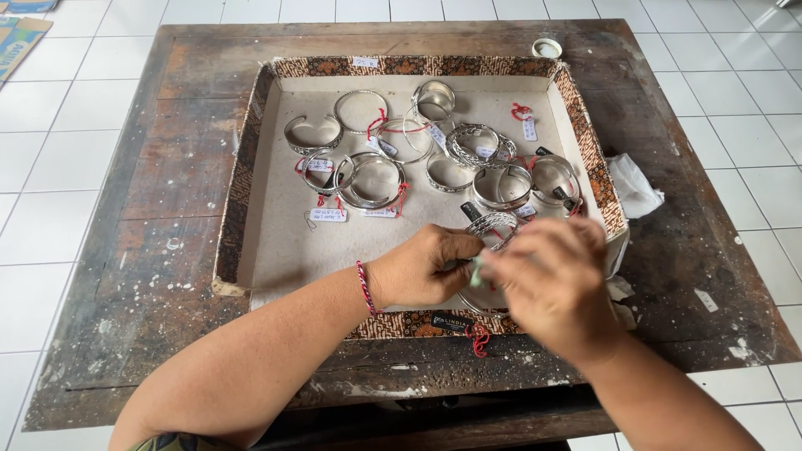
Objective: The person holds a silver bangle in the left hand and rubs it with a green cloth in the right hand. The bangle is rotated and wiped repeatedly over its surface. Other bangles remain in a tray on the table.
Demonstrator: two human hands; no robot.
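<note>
Over the near edge of the tray (251,159), both my hands work at one silver bangle (493,225).

My left hand (422,269) has its grip closed on the bangle's near side, a red cord bracelet (365,288) at that wrist. My right hand (555,280) is blurred, its grip pinched on a small pale cloth (477,274) against the bangle. More tagged silver bangles (372,179) lie further back in the tray, on the worn wooden table (167,192).
</note>
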